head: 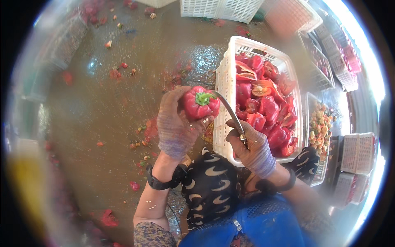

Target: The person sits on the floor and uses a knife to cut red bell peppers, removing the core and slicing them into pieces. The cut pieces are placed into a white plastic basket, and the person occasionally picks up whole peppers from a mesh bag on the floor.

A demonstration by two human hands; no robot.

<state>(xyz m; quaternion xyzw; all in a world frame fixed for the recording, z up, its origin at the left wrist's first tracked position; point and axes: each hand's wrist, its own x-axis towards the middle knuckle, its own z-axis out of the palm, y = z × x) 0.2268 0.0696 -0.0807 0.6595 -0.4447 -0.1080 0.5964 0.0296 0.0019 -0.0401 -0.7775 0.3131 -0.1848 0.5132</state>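
Observation:
A whole red bell pepper (197,109) with its green stem (202,98) turned up rests in my left hand (177,126), which wears a soiled knit glove. My right hand (254,146), gloved the same way, grips a curved metal tool (231,112). The tool's far end meets the pepper's top beside the stem; whether it has cut in I cannot tell. Just beyond my right hand stands a white plastic crate (222,123), holding many opened red pepper pieces (269,108). Pale seeds stick to my left glove and forearm.
To the right, another crate (325,166) holds pepper cores and stems (320,125). White crates (220,9) stand at the far side, and stacked crates (358,152) at the right. Pepper scraps (109,217) litter the wet floor (101,173).

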